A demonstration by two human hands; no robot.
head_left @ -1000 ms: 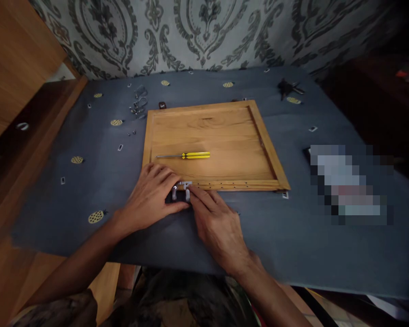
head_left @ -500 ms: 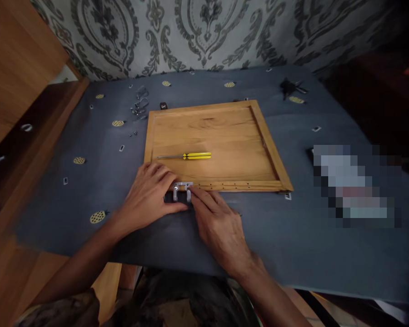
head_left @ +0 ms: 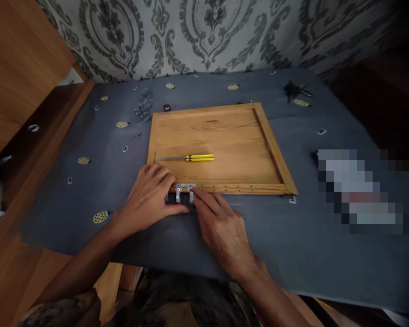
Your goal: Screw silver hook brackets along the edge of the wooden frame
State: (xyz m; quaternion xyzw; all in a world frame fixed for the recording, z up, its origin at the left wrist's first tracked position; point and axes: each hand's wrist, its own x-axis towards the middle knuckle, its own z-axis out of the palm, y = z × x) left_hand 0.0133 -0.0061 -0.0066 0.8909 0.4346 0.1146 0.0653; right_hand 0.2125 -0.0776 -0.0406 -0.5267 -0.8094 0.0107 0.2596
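Observation:
A silver metal double hook [head_left: 185, 186] lies along the near edge of a framed wooden board [head_left: 207, 131], its two prongs pointing toward me. My left hand [head_left: 149, 193] grips its left end, fingers over the frame and thumb stretched beneath the prongs. At the right end, the closed fingertips of my right hand [head_left: 221, 222] press on the hook; their undersides are hidden. A row of small dark holes runs along the frame to the right of it. On the panel rests a yellow-handled screwdriver [head_left: 199, 158], its shaft pointing left.
Metal hooks [head_left: 144, 108] lie in a loose group at the back left of the blue cloth [head_left: 98, 190], with small screws [head_left: 137, 135] nearer. A black object [head_left: 295, 91] sits at the back right. A blurred-out item [head_left: 361, 188] is on the right. Wooden furniture [head_left: 27, 91] borders the left.
The whole scene has shifted slightly right and down as my head moved. Both hands keep their places on the metal double hook, with no clear movement relative to the board.

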